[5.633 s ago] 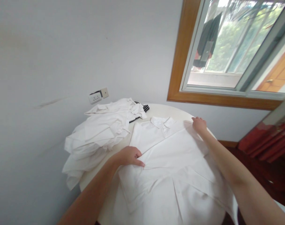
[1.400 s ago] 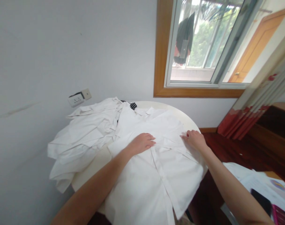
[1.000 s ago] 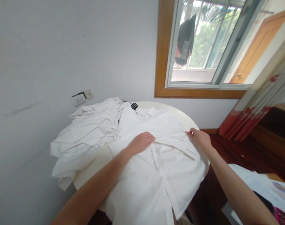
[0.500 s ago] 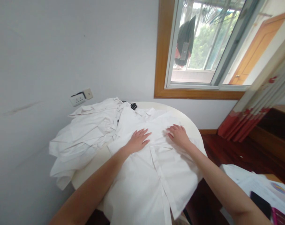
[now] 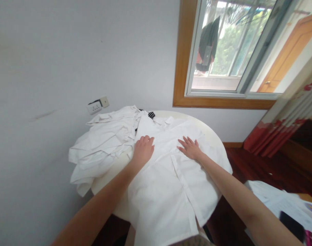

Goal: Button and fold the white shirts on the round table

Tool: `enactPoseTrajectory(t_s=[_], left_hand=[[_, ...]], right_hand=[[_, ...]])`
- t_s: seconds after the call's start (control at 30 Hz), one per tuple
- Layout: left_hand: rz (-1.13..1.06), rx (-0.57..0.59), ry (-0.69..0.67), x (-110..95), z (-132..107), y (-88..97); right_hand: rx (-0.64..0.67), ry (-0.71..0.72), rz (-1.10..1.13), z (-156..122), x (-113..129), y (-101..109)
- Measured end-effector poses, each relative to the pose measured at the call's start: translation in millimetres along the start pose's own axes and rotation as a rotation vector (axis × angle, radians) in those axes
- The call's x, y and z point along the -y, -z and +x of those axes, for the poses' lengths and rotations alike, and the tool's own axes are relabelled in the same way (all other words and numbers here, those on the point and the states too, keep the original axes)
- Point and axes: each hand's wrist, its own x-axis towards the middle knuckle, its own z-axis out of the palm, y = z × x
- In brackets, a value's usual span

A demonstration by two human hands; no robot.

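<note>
A white button-up shirt (image 5: 168, 184) lies spread on a round white table (image 5: 212, 134), its hem hanging over the near edge. My left hand (image 5: 143, 150) rests flat on the shirt's left side, fingers together pointing away from me. My right hand (image 5: 189, 148) lies flat on the shirt's chest, fingers spread. Neither hand holds anything. The collar (image 5: 163, 121) points toward the wall.
A heap of white garments (image 5: 104, 140) covers the table's left side, with a bit of black-striped cloth (image 5: 151, 114) behind it. A wall socket (image 5: 96, 106) sits above. A wood-framed window (image 5: 222, 61) is at the back right; papers and a dark phone (image 5: 289, 218) lie lower right.
Both sleeves have been folded in over the shirt. My right hand left the shirt's right edge and came to the chest; my left hand slid left, and both now press flat.
</note>
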Motion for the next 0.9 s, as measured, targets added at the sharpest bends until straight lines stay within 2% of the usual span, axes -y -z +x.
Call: enactPoseTrajectory(t_s=[0.07,0.13,0.2,0.27,0.37,0.47,0.6,0.7,0.77,0.9], left_hand=[[0.064,0.044,0.142,15,-18,21.3],[0.105,0.187,0.259,29,-39,35.8],[0.107,0.329,0.334,38,-59,41.4],[0.050,0.373,0.370,39,-76,38.9],[-0.114,0.326,0.361,32,-86,28.7],[-0.298,0.309,0.381,21,-81,24.8],[-0.695,0.264,0.591,9,-76,41.1],[-0.969,0.370,0.763,1,-89,56.8],[-0.997,0.387,0.726,-4,-106,60.1],[-0.797,0.153,0.531,-6,-142,52.3]], right_hand=[[-0.005,-0.003,-0.003,3,-3,-2],[-0.009,-0.009,0.004,6,-6,-4],[-0.016,-0.015,0.013,9,-9,-7],[-0.022,-0.020,0.015,10,-12,-10],[-0.027,-0.023,0.011,11,-14,-12],[-0.035,-0.024,0.020,11,-14,-12],[-0.042,-0.034,0.035,11,-14,-12],[-0.045,-0.050,0.036,12,-13,-13],[-0.045,-0.060,0.038,12,-13,-14],[-0.056,-0.057,0.042,14,-13,-15]])
